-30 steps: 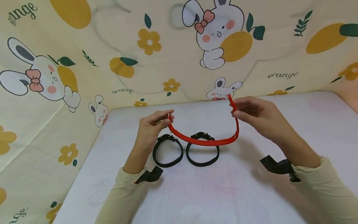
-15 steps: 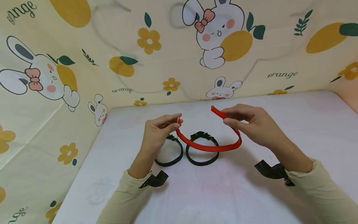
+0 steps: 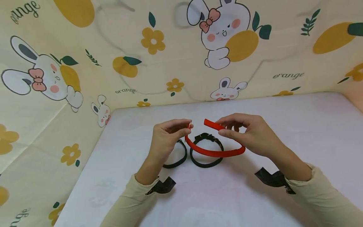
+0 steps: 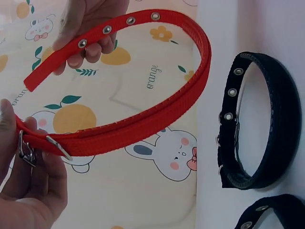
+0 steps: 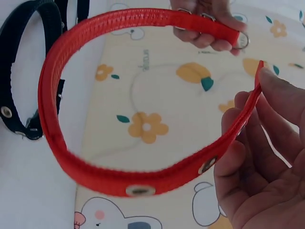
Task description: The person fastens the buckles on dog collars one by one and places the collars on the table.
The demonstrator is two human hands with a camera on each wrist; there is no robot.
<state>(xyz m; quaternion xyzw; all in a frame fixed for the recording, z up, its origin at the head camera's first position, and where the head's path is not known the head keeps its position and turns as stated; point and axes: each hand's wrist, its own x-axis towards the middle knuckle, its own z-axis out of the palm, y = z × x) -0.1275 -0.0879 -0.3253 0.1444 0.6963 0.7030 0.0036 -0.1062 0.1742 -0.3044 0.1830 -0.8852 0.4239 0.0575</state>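
A red pet collar (image 3: 215, 154) hangs in an open loop above the table. My left hand (image 3: 168, 135) pinches its buckle end, where a metal buckle (image 4: 27, 150) shows in the left wrist view. My right hand (image 3: 252, 134) holds the strap near the other end, thumb against fingers, and the plain red tip (image 3: 211, 124) sticks out toward the left hand. Metal eyelets (image 4: 107, 29) line that end of the strap. The two ends are apart. Behind the loop, a black collar (image 3: 206, 165) lies buckled into a ring; another black collar (image 3: 176, 164) is partly hidden by my left hand.
Both black collars lie side by side on the white table (image 3: 210, 198). A cream cloth (image 3: 167, 66) with rabbits and oranges stands along the back and left. Black strips (image 3: 163, 186) stick out at both sleeve cuffs.
Both hands have moved closer together and lower. The red collar has bent from a wide U into a rounder loop, its tip swinging from upright to pointing left. My left hand covers more of one black collar.
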